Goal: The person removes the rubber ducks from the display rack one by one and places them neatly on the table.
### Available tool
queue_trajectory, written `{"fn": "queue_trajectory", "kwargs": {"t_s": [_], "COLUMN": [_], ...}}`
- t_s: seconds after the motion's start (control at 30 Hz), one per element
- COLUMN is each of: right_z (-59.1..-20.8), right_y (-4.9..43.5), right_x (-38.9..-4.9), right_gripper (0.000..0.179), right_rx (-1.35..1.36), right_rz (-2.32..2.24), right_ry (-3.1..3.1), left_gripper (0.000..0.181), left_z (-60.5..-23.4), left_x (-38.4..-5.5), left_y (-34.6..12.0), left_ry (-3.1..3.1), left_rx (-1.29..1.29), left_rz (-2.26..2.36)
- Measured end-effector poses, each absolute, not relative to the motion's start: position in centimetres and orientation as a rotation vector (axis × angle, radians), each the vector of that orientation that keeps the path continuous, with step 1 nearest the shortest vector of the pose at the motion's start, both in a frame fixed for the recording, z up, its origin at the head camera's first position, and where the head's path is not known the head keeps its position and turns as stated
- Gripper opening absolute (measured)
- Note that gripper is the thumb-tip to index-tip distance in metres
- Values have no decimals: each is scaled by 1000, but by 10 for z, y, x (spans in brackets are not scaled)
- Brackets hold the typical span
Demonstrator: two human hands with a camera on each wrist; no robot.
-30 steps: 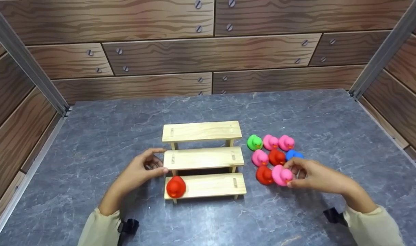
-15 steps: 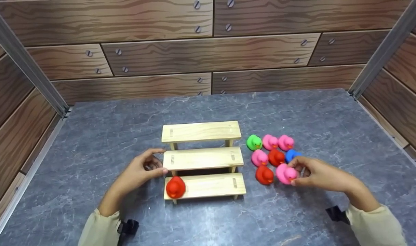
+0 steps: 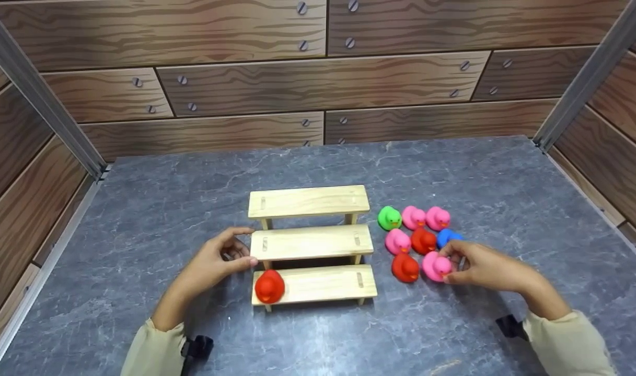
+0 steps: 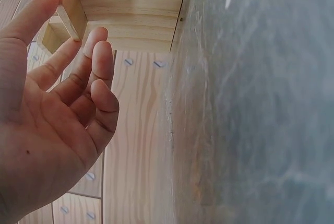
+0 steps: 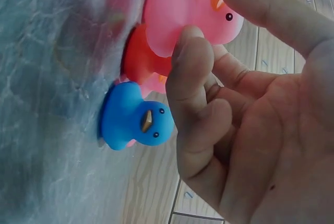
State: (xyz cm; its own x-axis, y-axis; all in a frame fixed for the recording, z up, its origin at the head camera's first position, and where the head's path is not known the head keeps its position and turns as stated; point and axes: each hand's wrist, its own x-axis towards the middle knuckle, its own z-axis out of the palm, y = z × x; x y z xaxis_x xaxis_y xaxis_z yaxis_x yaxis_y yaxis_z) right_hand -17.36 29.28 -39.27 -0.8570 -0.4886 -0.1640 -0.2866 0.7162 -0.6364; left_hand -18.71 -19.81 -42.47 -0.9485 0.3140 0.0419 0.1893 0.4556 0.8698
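A three-step wooden stand [image 3: 312,242] is on the grey marbled table. My left hand [image 3: 218,256] grips the left end of its middle step, thumb at the front corner and index finger at the back one. In the left wrist view the other fingers curl loosely beside the wood [image 4: 73,12]. On the bottom step's left end sits a red rubber duck [image 3: 269,286]. To the stand's right, my right hand [image 3: 485,266] pinches a pink rubber duck [image 3: 436,266] between thumb and fingers, at the front of a duck group. The right wrist view shows a blue duck [image 5: 122,117] close by.
Behind the pinched duck are a green duck [image 3: 389,218], several pink ones, such as the pink duck [image 3: 397,241], and a red duck [image 3: 423,241]. Another red duck [image 3: 405,268] sits just left of it. Wood-patterned walls [image 3: 318,83] enclose the table at back and sides.
The right hand has shifted the pink duck slightly right, opening a small gap from the red duck beside it. The left hand and stand have stayed put.
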Motion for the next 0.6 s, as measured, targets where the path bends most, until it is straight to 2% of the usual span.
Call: {"fn": "queue_trajectory", "kwargs": {"t_s": [0.6], "right_z": [-399], "right_y": [288], "right_x": [-175], "right_gripper": [33], "right_rx": [-621], "right_rz": [-856], "right_ry": [2617], "left_gripper": [58], "left_z": [-425], "left_x": [-187], "left_y": [-199], "left_ry": [2559], "left_rx": [453], "left_rz": [1521]}}
